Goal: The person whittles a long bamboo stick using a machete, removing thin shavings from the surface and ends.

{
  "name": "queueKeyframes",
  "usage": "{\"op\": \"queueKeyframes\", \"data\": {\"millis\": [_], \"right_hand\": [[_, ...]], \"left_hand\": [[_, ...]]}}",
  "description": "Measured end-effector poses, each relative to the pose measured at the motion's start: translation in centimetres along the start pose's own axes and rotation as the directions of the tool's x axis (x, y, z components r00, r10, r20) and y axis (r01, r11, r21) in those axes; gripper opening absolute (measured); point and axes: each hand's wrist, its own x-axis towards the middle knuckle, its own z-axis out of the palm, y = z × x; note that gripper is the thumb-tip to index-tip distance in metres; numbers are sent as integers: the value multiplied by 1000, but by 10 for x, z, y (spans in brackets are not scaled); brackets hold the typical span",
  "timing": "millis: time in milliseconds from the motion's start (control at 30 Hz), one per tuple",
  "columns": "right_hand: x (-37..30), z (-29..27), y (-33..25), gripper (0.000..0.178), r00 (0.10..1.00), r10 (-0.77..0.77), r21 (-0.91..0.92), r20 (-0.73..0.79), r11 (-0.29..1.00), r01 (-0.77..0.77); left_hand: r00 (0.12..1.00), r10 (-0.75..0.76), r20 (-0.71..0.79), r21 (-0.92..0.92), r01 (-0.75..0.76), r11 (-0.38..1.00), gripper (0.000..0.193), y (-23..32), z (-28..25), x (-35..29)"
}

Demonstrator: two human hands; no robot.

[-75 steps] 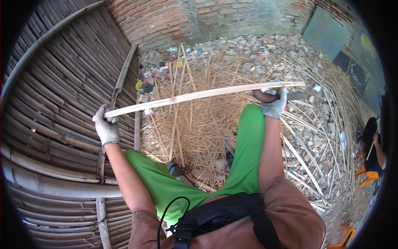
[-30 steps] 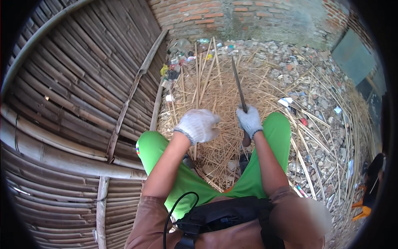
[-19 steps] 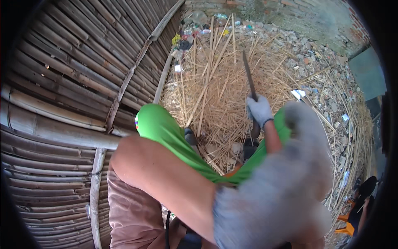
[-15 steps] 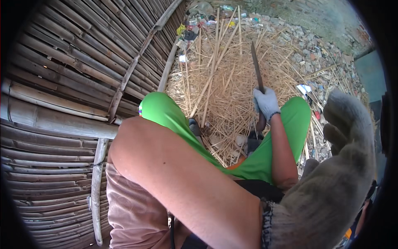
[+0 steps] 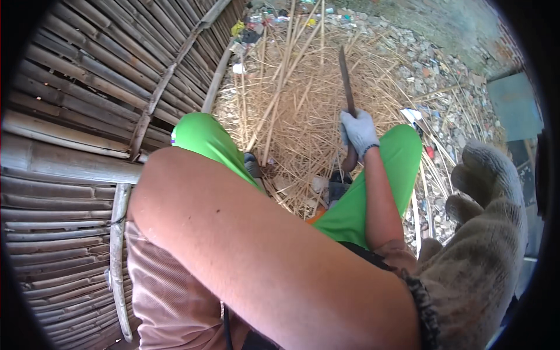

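Note:
My right hand [image 5: 359,133], in a pale knit glove with a dark cuff, is wrapped round the grip of a machete [image 5: 347,84]. The long, dark, narrow blade points away from me, and a brown curved handle end shows below the fist. My left arm reaches across my body to the right. At its end my left hand [image 5: 487,233], in a soiled grey-white glove, is raised close to the camera at the right edge. Its fingers are loosely bent with gaps between them, and nothing shows in them. The palm side is partly hidden.
Thin bamboo strips and shavings [image 5: 315,99] cover the ground before my feet. A bamboo slat wall [image 5: 87,93] stands close on the left. Rubble and litter [image 5: 431,70] lie to the right, beside a concrete wall [image 5: 449,29]. A grey-blue panel [image 5: 514,105] stands far right.
The view has shifted, so the scene sits further left and slightly higher. My left forearm reaches further right across my lap. The right hand keeps its grip on the machete.

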Motion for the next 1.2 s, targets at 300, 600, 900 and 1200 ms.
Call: {"op": "queueKeyframes", "data": {"millis": [300,600,900,1200], "right_hand": [[0,0,4,18,999,22,-99,35,995,-18],[-4,5,4,21,998,20,-101,64,995,-14],[15,-10,21,28,989,-146,-469,8,873,132],[-14,16,-22,24,981,107,-233,-164,962,-144]], "left_hand": [[999,12,30,-41,-11,999,22,-14,14,-7],[992,109,66,-50,-106,993,23,-14,18,18],[981,178,81,-11,-177,984,24,-13,28,46],[975,73,208,105,-97,990,25,-82,61,77]]}}
